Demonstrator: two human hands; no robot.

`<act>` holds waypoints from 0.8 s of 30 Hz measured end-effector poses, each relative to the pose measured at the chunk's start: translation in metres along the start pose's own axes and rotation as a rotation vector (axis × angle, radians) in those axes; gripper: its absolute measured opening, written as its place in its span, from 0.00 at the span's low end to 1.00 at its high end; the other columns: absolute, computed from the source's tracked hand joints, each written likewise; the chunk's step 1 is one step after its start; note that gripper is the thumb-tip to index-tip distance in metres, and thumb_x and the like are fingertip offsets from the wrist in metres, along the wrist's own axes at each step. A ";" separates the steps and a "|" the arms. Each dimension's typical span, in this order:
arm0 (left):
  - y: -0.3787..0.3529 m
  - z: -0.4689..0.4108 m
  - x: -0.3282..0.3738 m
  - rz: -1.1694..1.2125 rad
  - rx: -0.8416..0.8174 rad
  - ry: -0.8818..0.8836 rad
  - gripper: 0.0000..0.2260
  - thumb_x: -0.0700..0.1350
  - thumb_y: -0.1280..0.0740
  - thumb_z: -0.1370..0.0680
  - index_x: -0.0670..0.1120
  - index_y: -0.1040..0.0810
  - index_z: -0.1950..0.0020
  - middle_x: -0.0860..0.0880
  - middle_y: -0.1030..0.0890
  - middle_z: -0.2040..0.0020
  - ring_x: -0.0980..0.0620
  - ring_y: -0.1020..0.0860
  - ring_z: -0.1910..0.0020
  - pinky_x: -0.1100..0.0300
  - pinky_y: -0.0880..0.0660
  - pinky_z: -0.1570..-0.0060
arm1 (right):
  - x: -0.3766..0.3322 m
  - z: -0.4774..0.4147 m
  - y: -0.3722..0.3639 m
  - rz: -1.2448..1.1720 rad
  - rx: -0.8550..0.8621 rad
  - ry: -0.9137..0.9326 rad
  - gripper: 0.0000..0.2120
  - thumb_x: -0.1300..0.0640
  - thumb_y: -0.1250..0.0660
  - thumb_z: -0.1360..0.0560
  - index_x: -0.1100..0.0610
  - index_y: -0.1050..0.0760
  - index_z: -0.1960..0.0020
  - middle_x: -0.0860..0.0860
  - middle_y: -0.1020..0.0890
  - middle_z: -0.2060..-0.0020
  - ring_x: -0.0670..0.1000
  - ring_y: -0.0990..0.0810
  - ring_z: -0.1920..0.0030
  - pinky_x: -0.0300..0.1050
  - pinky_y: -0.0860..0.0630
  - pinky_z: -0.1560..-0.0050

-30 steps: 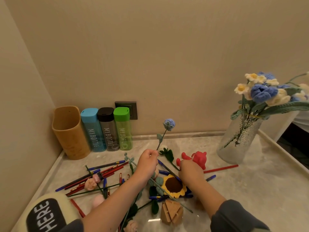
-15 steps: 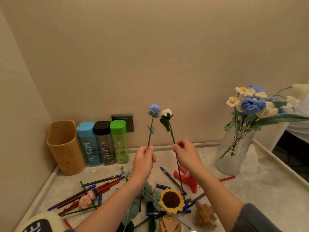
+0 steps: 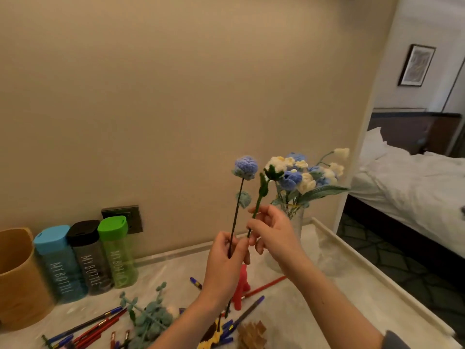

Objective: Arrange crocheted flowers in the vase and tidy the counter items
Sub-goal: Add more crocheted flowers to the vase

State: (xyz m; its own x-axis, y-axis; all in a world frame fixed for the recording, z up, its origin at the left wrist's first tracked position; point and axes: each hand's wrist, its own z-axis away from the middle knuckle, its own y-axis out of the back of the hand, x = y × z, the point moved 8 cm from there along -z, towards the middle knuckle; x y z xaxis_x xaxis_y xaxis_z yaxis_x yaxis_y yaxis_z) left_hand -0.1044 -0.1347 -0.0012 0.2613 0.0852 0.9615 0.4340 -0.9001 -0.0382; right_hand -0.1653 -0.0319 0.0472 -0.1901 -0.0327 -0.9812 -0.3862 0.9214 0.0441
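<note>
Two flowers are held up at mid-frame: I see the left hand (image 3: 224, 258) curled round the dark stem of a round blue crocheted flower (image 3: 246, 167), and the right hand (image 3: 271, 233) pinching the green stem of a white crocheted bud (image 3: 275, 167).
The clear textured glass vase (image 3: 297, 222) stands right of centre, just behind the right hand and already crowded with blue and cream blooms. I judge a hasty insertion could snag those blooms or tip the vase. The hand and forearm hide its mouth and base, and the yellow crocheted sunflower (image 3: 214, 340) is blurred and cut off at the bottom edge.
</note>
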 end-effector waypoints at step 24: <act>-0.168 0.005 0.020 0.130 0.171 -0.094 0.12 0.43 0.47 0.16 0.43 0.31 0.57 0.47 0.32 0.66 0.54 0.37 0.72 0.65 0.38 0.74 | -0.036 0.012 0.221 0.194 0.175 0.261 0.02 0.60 0.32 0.23 0.57 0.21 0.53 0.51 0.15 0.64 0.48 0.15 0.63 0.44 0.19 0.68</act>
State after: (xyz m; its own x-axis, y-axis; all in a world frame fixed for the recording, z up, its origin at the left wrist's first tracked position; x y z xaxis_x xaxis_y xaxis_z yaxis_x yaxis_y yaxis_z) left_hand -0.1676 0.0208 0.0234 0.4004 0.0197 0.9161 0.5291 -0.8212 -0.2136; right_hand -0.2330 0.1772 0.0898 -0.4773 0.0725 -0.8757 -0.1640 0.9717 0.1698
